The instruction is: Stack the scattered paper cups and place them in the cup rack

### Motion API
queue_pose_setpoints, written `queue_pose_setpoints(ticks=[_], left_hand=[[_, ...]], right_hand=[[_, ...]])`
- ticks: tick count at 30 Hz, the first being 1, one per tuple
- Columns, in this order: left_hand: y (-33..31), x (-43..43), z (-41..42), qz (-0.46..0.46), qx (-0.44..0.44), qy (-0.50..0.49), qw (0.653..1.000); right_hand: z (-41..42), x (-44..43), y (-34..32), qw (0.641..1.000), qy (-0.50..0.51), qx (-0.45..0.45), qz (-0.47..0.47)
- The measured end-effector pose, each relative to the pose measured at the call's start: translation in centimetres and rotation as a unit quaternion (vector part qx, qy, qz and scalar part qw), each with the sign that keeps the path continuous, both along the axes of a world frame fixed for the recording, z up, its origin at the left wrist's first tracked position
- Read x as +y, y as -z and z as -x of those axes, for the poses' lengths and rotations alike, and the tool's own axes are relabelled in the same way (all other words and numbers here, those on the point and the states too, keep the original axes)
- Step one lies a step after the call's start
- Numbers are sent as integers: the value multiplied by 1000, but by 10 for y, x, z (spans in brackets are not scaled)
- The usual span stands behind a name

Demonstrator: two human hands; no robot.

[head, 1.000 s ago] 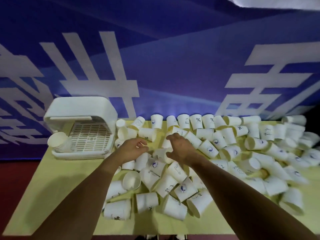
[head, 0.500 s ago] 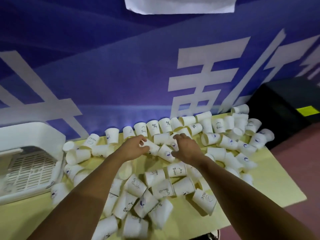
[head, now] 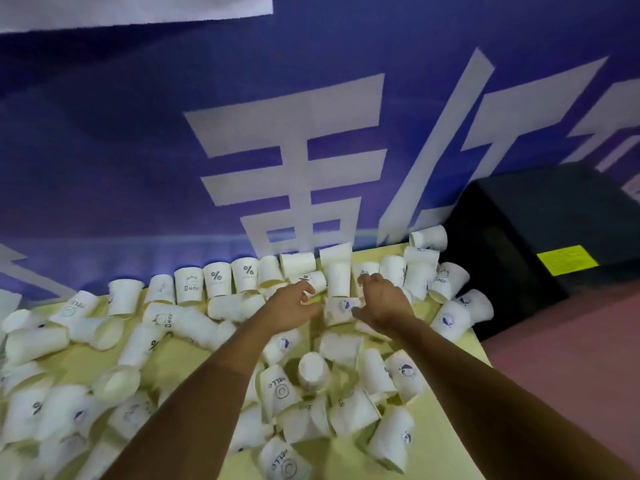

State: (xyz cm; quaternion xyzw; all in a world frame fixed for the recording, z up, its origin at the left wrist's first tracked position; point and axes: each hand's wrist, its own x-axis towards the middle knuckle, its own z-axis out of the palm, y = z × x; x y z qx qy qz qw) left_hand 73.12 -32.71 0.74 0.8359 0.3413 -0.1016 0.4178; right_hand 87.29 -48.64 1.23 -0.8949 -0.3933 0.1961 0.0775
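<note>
White cup (head: 341,309) lies at 3 o'clock of left hand (head: 291,308), 9 o'clock of right hand (head: 384,303), equally near; both curled, grip cannot be told.

We count paper cups (head: 216,284) by the dozen, the rest singly.
We reckon roughly sixty, too blurred to tally exactly; one left hand (head: 291,308), one right hand (head: 382,303), one table (head: 83,362), one banner (head: 138,168), one black box (head: 540,233), one yellow label (head: 566,259).
</note>
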Motion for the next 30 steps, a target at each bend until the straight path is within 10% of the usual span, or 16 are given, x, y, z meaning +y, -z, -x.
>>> queue_pose_setpoints(ticks=[30], left_hand=[[92, -31, -182, -28, 106, -7, 994]], right_hand=[[-133, 18, 92, 990, 115, -77, 16]])
